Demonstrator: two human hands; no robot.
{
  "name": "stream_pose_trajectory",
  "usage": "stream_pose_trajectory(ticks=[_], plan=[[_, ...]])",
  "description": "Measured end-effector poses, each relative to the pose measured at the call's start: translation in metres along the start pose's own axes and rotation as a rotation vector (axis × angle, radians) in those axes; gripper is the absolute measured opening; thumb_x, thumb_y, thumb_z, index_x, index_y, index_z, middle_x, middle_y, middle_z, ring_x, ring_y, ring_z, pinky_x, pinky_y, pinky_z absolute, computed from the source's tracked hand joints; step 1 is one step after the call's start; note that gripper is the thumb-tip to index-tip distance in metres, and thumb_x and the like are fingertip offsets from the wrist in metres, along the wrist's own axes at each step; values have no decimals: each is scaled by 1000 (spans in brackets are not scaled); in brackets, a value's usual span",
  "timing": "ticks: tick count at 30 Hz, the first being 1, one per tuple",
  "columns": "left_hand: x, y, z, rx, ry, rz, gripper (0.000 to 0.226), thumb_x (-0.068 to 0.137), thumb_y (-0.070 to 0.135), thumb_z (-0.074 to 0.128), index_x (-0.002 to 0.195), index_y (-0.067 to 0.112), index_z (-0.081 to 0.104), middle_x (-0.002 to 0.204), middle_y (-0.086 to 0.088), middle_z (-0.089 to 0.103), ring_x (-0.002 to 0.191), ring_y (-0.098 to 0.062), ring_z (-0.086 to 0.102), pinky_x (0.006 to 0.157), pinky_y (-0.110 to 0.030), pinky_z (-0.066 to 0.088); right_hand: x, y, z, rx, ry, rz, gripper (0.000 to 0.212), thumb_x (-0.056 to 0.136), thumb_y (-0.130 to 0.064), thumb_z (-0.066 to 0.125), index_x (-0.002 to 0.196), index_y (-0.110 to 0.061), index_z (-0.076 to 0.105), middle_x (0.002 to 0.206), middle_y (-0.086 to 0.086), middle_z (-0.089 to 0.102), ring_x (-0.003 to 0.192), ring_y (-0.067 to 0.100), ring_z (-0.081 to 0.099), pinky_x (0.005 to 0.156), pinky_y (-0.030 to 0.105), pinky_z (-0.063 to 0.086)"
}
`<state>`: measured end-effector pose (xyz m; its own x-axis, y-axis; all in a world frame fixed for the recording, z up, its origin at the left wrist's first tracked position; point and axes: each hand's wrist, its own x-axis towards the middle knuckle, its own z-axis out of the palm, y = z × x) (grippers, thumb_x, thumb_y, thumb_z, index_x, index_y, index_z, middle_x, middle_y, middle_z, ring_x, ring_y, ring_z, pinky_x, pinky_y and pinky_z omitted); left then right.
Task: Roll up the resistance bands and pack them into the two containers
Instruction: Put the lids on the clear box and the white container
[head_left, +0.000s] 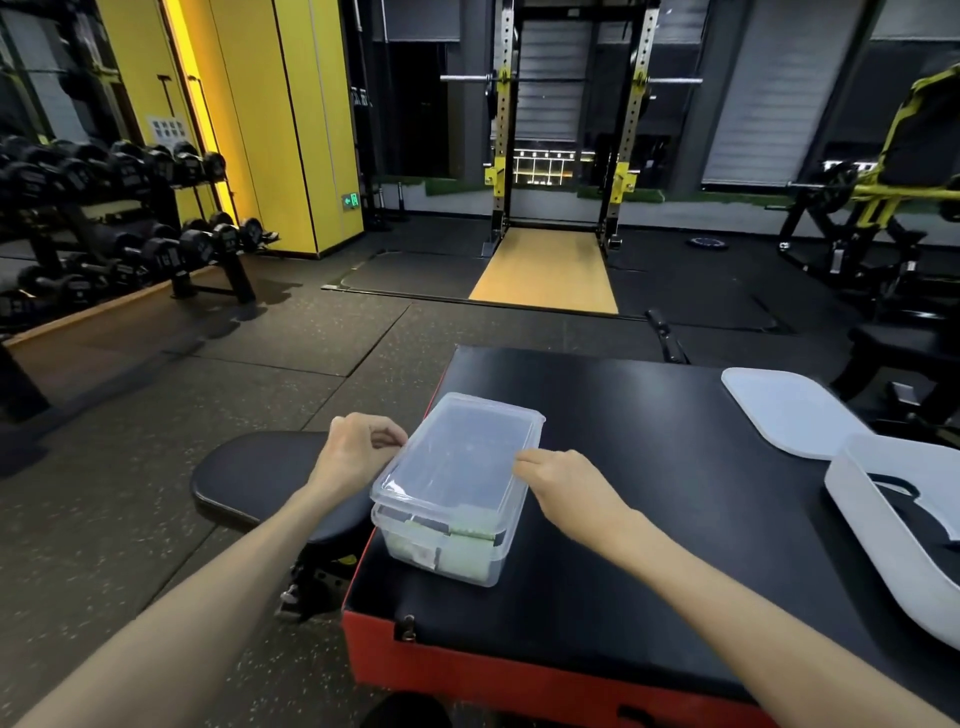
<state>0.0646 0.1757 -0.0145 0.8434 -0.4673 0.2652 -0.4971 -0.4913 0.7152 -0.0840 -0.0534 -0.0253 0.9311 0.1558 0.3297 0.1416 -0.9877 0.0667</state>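
A dim gym with a dumbbell rack (119, 228) and a squat rack (561, 130) lies behind a black-topped, red-sided platform (649, 519). At its left edge stands a clear container (447, 535), green rolls dimly visible inside, its lid (462, 457) resting on top. The left hand (358, 452) and right hand (566, 483) pinch the lid's opposite long edges with curled fingers (a second container (893, 525) and loose lid (789, 410) sit at right).
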Motion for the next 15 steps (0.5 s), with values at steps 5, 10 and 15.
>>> stream_pose_trajectory(ticks=[5, 10, 15], plan=[[-6, -3, 1, 5, -27, 10, 22, 80, 2, 69, 76, 22, 77, 74, 14, 72, 73, 5, 67, 72, -8, 51, -3, -2, 2, -15, -21, 6, 37, 40, 22, 52, 55, -10, 41, 58, 2, 39, 40, 19, 17, 39, 26, 15], [-7, 1, 4, 38, 15, -118, 24, 81, 16, 57, 72, 28, 76, 73, 18, 71, 80, 5, 63, 76, -18, 47, -8, -9, 3, -8, 6, 43, 28, 50, 18, 52, 61, -8, 48, 67, 0, 48, 43, 24, 36, 38, 26, 28], [-11, 6, 8, -41, -16, -154, 9, 79, 32, 71, 80, 26, 78, 77, 17, 72, 84, 6, 64, 79, -16, 48, -9, -27, 1, 387, 106, 442, 25, 85, -8, 43, 67, -12, 59, 69, 2, 49, 55, 28, 38, 53, 30, 40]])
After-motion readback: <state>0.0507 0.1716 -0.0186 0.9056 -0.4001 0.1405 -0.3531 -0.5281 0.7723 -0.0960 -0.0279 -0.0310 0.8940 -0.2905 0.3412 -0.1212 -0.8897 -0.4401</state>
